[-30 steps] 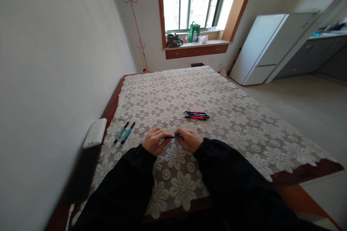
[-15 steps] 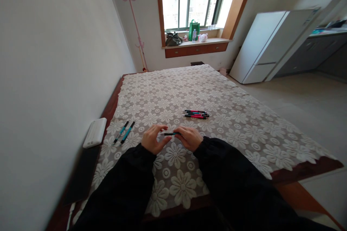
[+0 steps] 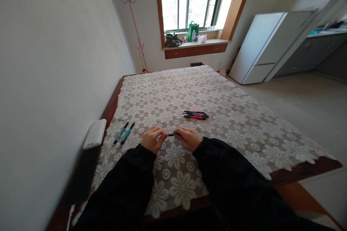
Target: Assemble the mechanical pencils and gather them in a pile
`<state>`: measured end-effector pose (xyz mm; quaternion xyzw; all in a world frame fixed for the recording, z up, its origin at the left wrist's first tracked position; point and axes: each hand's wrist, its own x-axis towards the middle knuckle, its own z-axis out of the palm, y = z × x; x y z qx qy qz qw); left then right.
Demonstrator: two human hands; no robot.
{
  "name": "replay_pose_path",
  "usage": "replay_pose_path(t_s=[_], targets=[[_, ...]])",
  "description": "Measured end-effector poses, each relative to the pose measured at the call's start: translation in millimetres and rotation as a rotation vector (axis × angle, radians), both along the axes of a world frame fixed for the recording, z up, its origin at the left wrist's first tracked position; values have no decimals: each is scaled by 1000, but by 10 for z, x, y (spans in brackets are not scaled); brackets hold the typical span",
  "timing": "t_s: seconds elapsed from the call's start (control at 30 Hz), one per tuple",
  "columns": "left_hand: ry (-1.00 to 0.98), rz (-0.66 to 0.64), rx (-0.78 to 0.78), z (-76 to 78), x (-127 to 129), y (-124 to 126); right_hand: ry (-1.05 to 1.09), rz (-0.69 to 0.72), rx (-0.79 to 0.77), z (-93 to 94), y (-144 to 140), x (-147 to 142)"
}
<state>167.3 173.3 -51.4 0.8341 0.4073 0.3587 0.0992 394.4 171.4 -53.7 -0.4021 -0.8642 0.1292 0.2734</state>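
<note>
Between my two hands a black and teal pen (image 3: 171, 135) lies level, just above the lace tablecloth (image 3: 183, 186). My left hand (image 3: 153, 139) pinches its left end between thumb and fingers, which cover the tip. The other end sits in the closed fingers of my right hand (image 3: 188, 138). Beyond the hands, a small group of pens (image 3: 194, 114) in black, red and teal lies side by side on the cloth. Two teal and black pen parts (image 3: 127, 133), which look like barrels, rest slantwise to the left of my left hand.
A white power bank (image 3: 95, 134) and a dark flat device (image 3: 82, 176) with a white cable (image 3: 71, 213) lie along the table's left edge by the wall. Farther off stand a pink coat rack (image 3: 134, 18), a windowsill with bags, and a white fridge (image 3: 260, 47).
The fingers of my left hand have closed from an open spread onto the left end of the pen. My right hand keeps its grip in nearly the same place.
</note>
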Motion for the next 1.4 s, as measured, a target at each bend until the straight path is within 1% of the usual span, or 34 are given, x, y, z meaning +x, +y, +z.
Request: replay_pose_path(t_s=[0.1,0.17,0.3,0.4,0.5,0.6,0.67,0.77,0.87,0.97,1.1,1.27,1.33,1.4], targets=[[-65,-39,40,26,23,-24,-3,-10,-3,-1,5,0],[-75,-16,47,47,33,-38,-3,-14,-4,2,3,0],[-4,41,0,30,17,-14,-9,-15,0,14,0,0],[-12,41,-6,4,7,-2,-17,-8,-9,29,-1,4],[-73,21,33,21,20,-22,-14,-19,-22,37,0,4],[-73,35,26,40,25,-29,-11,-26,-23,28,4,2],[-38,44,-6,23,12,-11,-11,-28,-19,14,9,1],[18,-3,-31,-31,-18,28,-19,-16,-10,-2,15,4],[16,-26,3,-66,-32,43,-16,-15,-7,-1,14,9],[5,-18,44,-60,-17,28,-20,-14,-15,12,6,8],[2,45,29,-30,3,13,-12,-30,2,35,13,24],[-208,192,-81,-20,-63,70,70,-116,91,73,92,127],[-252,225,-126,-14,-95,95,106,-140,112,79,123,169],[-277,232,-156,-4,-112,108,133,-131,133,73,137,193]])
